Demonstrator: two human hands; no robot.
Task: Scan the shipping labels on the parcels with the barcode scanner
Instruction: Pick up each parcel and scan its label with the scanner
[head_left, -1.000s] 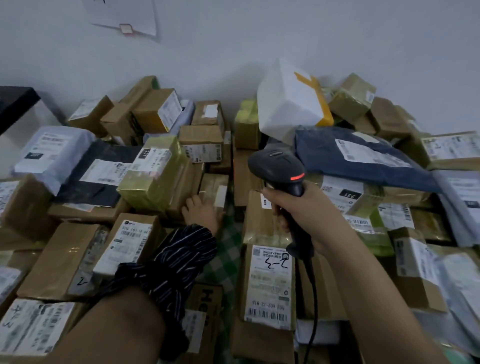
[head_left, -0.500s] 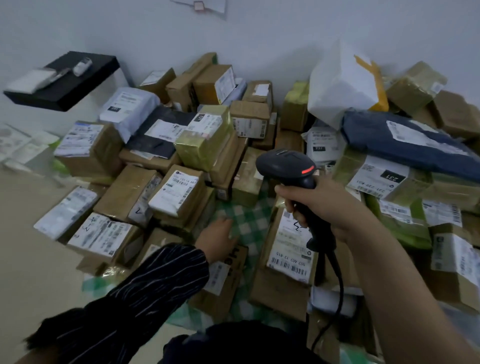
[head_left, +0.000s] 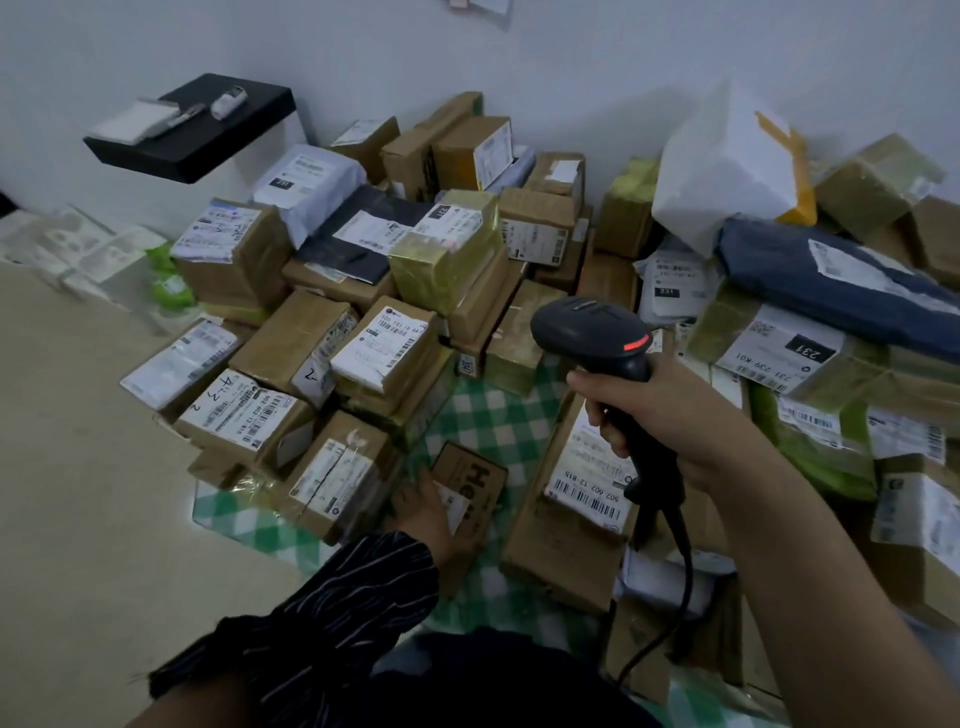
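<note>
My right hand (head_left: 670, 415) grips the handle of a black barcode scanner (head_left: 589, 332) with a red light on its head and a cable hanging down. The scanner hovers above a long brown parcel (head_left: 550, 540) whose white shipping label (head_left: 592, 478) faces up. My left hand (head_left: 423, 512), in a striped sleeve, holds a small brown box (head_left: 470, 480) with dark lettering by its near left side, fingers over its white label. That box lies on the green checked cloth (head_left: 483, 415).
Several labelled parcels are piled on the left (head_left: 384, 353) and right (head_left: 779, 358), against the white wall. A large white bag (head_left: 727, 166) tops the right pile. A black shelf (head_left: 197, 130) juts out at upper left. Bare beige floor (head_left: 78, 493) lies left.
My left hand pulled back from the far parcels and took hold of the small brown box near me. The view turned left and down; my right hand kept the scanner.
</note>
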